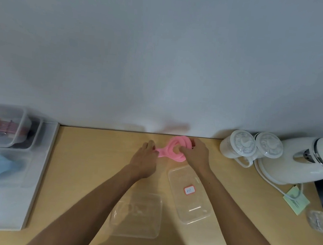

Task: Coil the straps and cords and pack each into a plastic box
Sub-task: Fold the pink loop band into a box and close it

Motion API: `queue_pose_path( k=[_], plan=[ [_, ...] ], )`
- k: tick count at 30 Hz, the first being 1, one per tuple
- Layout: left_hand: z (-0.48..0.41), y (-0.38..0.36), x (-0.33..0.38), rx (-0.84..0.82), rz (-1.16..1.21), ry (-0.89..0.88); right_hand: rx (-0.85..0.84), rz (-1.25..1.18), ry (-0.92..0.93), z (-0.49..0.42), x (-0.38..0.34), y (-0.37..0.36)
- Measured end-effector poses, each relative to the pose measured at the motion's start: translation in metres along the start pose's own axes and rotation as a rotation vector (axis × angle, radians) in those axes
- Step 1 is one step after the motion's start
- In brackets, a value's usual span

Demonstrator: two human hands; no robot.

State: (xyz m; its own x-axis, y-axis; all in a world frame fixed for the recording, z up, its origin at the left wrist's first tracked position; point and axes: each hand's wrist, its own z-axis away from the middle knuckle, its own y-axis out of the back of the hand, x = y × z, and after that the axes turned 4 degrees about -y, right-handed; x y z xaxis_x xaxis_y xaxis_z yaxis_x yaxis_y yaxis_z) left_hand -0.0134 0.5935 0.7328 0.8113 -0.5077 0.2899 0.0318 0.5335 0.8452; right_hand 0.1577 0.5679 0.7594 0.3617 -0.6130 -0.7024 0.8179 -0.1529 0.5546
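Two hands on coiled pink strap [175, 143]: left hand [145, 157] pinches tail, right hand [195, 153] grips loops; clear plastic box [194, 211] by right wrist.

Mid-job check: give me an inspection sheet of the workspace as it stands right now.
Surface: wooden table, set against a wall.
Job's things: pink strap partly coiled, tail pointing left; labelled box open and empty; clear piece, lid or box, cannot tell; boxes on a white board hold a red strap and a blue strap.
Clutter: kettle, two lidded jugs, green note, plastic bag.
Fingers: left hand pinches the tail; right hand grips the coil.
Cables: white kettle cord trails toward the note.
Surroundings: bare grey wall; nothing else seen.
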Motion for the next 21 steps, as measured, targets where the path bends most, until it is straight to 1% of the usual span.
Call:
queue_pose_path(
  k=[2,4,6,8,9,12,14,16,18,19,21],
  plan=[
    [0.001,0.005,-0.003,-0.001,0.162,0.022,-0.009,0.026,0.103,0.011,-0.012,-0.007],
    [0.008,0.016,-0.001,0.013,0.339,0.016,-0.02,0.107,0.197,0.017,-0.018,-0.018],
    [0.015,0.03,0.004,0.083,0.643,0.04,-0.025,0.196,0.264,0.02,-0.022,-0.034],
    [0.017,0.036,0.003,0.134,1.001,0.12,-0.023,0.241,0.29,0.024,-0.025,-0.049],
    [0.015,0.036,-0.001,0.145,1.097,0.125,-0.027,0.254,0.294,0.026,-0.027,-0.057],
    [0.011,0.029,-0.014,0.162,1.2,0.153,-0.067,0.298,0.296,0.032,-0.032,-0.076],
    [0.015,0.026,-0.022,0.182,1.236,0.181,-0.133,0.281,0.278,0.037,-0.037,-0.08],
    [0.018,0.024,-0.029,0.192,1.261,0.222,-0.202,0.239,0.309,0.041,-0.041,-0.077],
    [0.018,0.021,-0.035,0.215,1.205,0.251,-0.246,0.205,0.352,0.042,-0.042,-0.07],
    [0.018,0.02,-0.038,0.222,1.145,0.273,-0.24,0.2,0.342,0.04,-0.041,-0.067],
    [0.019,0.018,-0.041,0.226,1.064,0.312,-0.171,0.192,0.295,0.032,-0.035,-0.064]
  ],
)
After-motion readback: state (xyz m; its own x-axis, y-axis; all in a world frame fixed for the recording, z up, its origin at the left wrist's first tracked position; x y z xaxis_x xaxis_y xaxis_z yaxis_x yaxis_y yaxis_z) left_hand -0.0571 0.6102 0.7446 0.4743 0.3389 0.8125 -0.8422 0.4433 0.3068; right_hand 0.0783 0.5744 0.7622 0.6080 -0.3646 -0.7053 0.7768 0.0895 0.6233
